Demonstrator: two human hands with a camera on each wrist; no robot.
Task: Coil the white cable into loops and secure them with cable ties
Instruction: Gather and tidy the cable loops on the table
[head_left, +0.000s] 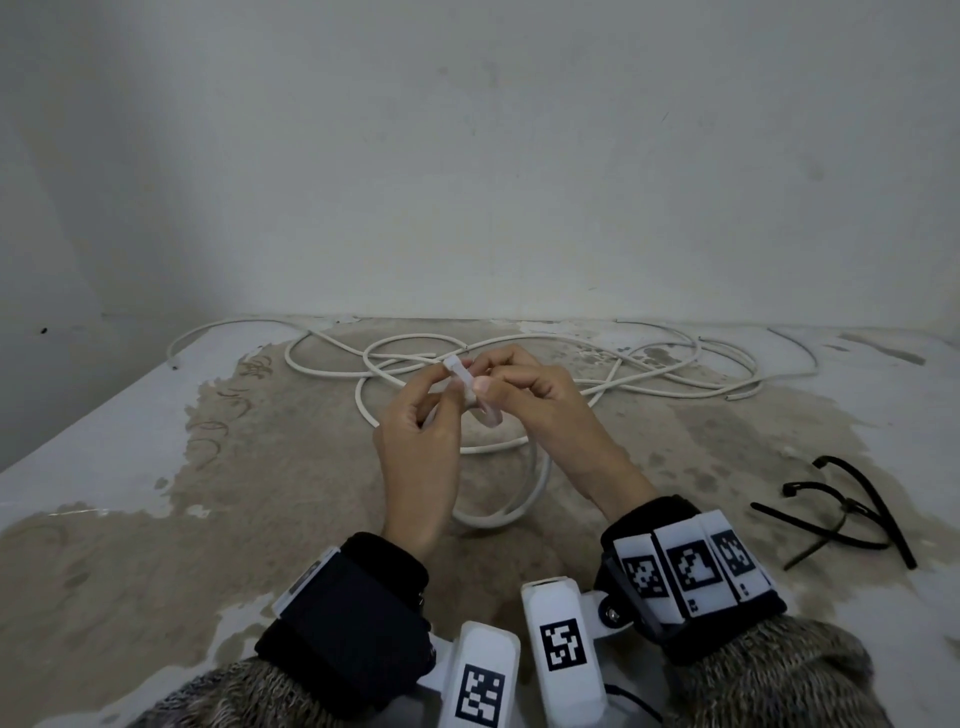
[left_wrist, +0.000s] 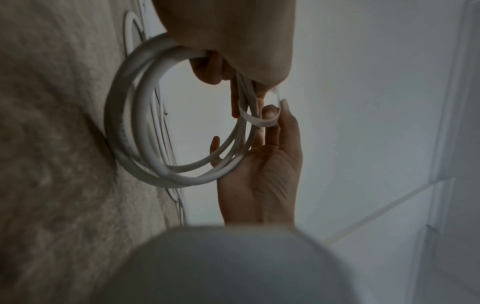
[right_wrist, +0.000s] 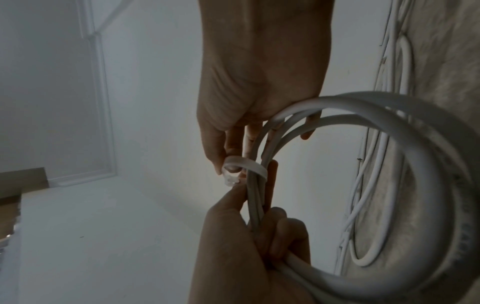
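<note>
A person is working at a worn bench (head_left: 130, 519), seen from a head camera. On the left, the left hand (head_left: 415, 457) is pinching the head end of a pale cable tie (head_left: 460, 376), fingers curled on it. In the middle, both hands are holding a small coil of white cable (head_left: 509, 499) raised above the bench; the left wrist view shows about three loops (left_wrist: 135, 131) with the tie strap arching around the gathered strands. To the right, the right hand (head_left: 540, 410) is gripping the bundle and the tie's other end, fingers clamped. Behind the hands, the rest of the cable is sprawling uncoiled across the bench. At far right, black cable ties (head_left: 852, 514) are lying apart from the work.

The tie appears looped but not cinched. If either pinch is loosening, the loops are likely to spring apart or one strand could slip outside the strap. The trailing length may also drag on the coil.
</note>
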